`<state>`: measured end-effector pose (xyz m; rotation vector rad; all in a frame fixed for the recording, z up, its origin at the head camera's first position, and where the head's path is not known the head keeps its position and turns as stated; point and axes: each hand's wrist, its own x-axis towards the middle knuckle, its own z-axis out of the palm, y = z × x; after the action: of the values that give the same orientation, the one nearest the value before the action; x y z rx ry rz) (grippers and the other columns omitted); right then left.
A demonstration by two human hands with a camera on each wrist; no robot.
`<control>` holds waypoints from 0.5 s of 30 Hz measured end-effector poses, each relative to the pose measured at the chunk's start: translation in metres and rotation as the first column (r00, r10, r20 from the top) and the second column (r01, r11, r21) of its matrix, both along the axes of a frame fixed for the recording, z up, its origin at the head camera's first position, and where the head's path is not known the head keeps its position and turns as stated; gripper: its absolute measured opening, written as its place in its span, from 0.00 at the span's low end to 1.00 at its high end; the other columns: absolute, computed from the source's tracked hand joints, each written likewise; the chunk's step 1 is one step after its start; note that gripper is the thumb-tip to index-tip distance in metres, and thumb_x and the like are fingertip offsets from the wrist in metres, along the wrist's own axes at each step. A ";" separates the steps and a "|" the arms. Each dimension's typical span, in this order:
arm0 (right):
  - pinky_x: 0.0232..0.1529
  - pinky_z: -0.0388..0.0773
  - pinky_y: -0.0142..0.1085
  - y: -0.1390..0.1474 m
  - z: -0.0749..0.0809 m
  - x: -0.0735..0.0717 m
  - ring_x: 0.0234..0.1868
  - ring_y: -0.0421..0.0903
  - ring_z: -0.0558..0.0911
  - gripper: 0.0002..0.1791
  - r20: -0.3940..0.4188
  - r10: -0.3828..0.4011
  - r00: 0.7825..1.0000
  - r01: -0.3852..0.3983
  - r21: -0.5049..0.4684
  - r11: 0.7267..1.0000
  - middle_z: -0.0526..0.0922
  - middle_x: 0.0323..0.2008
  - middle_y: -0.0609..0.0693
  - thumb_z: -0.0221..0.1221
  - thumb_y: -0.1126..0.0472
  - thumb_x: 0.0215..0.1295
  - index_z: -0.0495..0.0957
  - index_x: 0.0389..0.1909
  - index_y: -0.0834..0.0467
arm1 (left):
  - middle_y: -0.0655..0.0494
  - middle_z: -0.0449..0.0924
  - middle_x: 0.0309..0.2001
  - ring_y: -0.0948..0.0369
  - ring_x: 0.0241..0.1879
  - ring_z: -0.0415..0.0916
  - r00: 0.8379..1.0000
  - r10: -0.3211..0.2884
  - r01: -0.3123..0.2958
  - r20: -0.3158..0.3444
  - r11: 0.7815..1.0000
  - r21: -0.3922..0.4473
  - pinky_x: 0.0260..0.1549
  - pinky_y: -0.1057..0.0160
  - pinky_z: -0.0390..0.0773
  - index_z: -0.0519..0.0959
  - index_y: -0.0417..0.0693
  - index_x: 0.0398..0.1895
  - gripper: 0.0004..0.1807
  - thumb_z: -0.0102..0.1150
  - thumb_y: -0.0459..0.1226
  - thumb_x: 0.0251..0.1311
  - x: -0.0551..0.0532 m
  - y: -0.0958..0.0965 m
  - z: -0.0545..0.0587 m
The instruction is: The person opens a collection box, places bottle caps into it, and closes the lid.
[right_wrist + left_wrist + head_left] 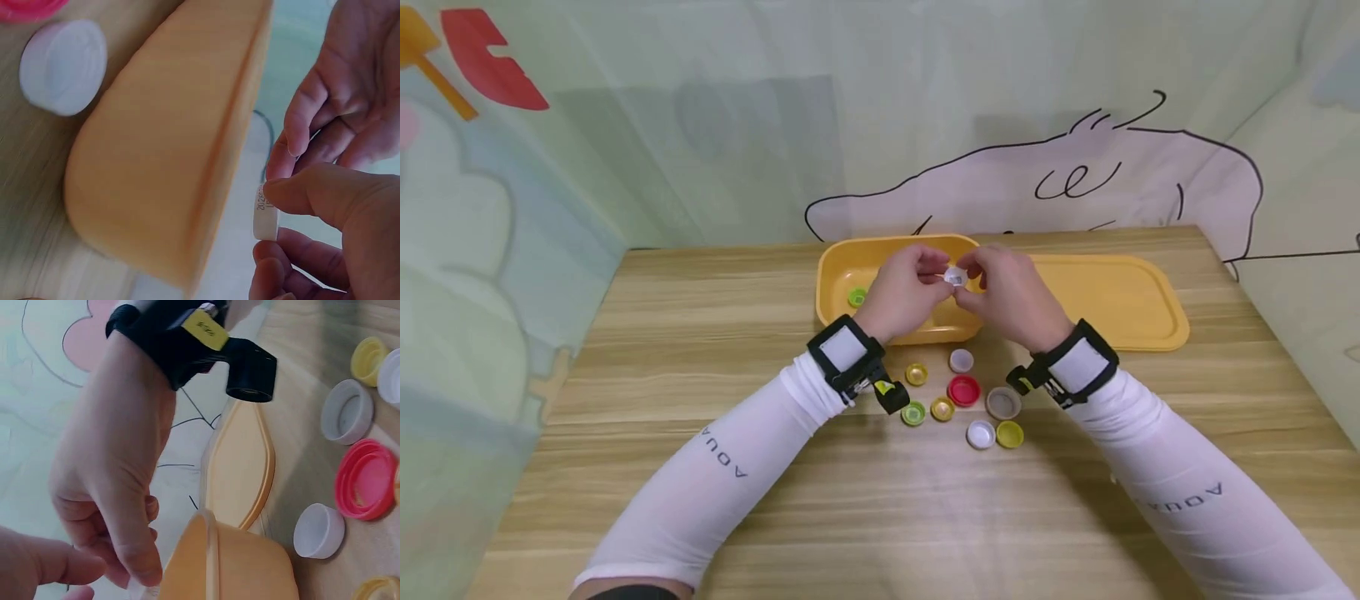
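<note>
A small white bottle cap (956,277) is pinched between the thumb and fingers of my right hand (1018,298), over the yellow plastic box (824,287). Printed characters show on the side of the cap (265,219) in the right wrist view. My left hand (901,292) is right beside it, its loosely bent fingers pointing at the cap and its fingertips close to the edge. Inside the box, left of my left hand, lies a green cap (857,297). Part of the box interior is hidden behind both hands.
Nearer me lie several loose caps, among them a red one (964,391), a grey one (1003,403), a white one (981,434) and a yellow one (1010,434). The box's flat yellow lid (1112,302) rests right of it. A printed curtain (715,158) hangs behind the table.
</note>
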<state>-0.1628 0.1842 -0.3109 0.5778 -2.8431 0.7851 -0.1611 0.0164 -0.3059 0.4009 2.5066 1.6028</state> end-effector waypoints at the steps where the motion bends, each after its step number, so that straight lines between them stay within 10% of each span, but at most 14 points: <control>1: 0.31 0.75 0.41 0.000 -0.002 -0.003 0.33 0.48 0.72 0.16 0.008 -0.002 1.000 0.002 0.006 1.000 0.78 0.34 0.57 0.64 0.59 0.54 0.77 0.41 0.62 | 0.53 0.74 0.48 0.65 0.41 0.72 1.000 -0.002 0.002 0.018 1.000 0.004 0.43 0.69 0.76 0.70 0.46 0.52 0.18 0.59 0.36 0.59 -0.003 0.001 -0.001; 15: 0.31 0.71 0.41 -0.001 -0.017 -0.022 0.30 0.50 0.70 0.15 -0.006 0.009 1.000 -0.007 0.201 0.980 0.75 0.28 0.54 0.65 0.57 0.54 0.79 0.38 0.63 | 0.54 0.73 0.45 0.62 0.42 0.71 0.987 0.041 -0.043 0.157 0.999 0.006 0.37 0.64 0.76 0.68 0.47 0.52 0.19 0.59 0.38 0.59 -0.020 0.008 -0.018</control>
<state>-0.1849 0.1834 -0.3274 0.6166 -2.9351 0.4980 -0.1814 0.0244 -0.3239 0.2150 2.4065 1.5952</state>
